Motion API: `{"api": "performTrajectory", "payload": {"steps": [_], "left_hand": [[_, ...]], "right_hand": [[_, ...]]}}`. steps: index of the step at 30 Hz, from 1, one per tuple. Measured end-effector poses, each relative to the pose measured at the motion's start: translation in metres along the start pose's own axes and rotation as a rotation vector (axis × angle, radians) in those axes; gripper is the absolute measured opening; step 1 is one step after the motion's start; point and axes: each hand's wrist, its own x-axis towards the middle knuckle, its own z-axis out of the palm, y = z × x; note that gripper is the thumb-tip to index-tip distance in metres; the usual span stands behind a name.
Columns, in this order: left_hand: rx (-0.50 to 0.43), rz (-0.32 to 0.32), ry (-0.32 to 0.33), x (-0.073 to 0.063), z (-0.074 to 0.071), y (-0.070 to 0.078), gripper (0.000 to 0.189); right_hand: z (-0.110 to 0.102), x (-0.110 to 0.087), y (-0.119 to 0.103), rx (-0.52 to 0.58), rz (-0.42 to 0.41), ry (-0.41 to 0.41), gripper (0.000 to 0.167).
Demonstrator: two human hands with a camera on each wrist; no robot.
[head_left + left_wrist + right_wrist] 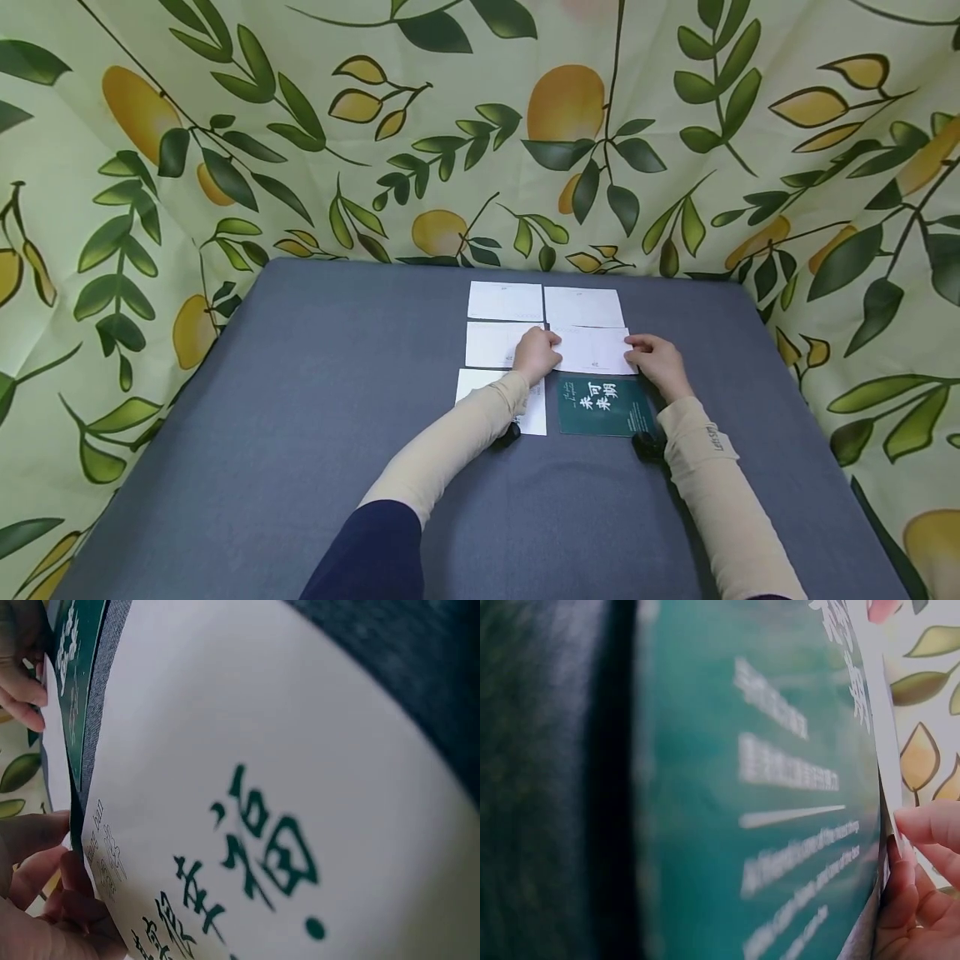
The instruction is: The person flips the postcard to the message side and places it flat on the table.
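Pinching a white card (592, 350), right of and below the frame's center, by opposite ends in the grip of left hand (536, 356) and right hand (662, 365), presumably handling as light, thin and easily creased, calling for gentle holding along the short edges.

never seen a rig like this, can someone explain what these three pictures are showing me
There's no machine, just a person's left hand and right hand. The wide picture comes from a camera worn on the head, looking forward and down. The two close-ups come from a camera on each wrist, which is why the cards look huge there. On the blue-grey tabletop lie four other white cards and a green card with white writing. The hands hold one white card between them, pinched at its two opposite sides.
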Motion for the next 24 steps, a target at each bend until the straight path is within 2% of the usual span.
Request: {"api": "performTrajectory", "payload": {"steps": [13,24], "left_hand": [[0.053,0.010,-0.031,0.0005,-0.0001,0.0041,0.032],[0.063,0.010,-0.031,0.0012,0.0003,0.0007,0.031]], "right_hand": [[-0.0014,0.0015,-0.0045,-0.112,0.002,-0.035,0.039],[-0.0017,0.0029,-0.0038,-0.105,0.025,-0.065,0.041]]}}
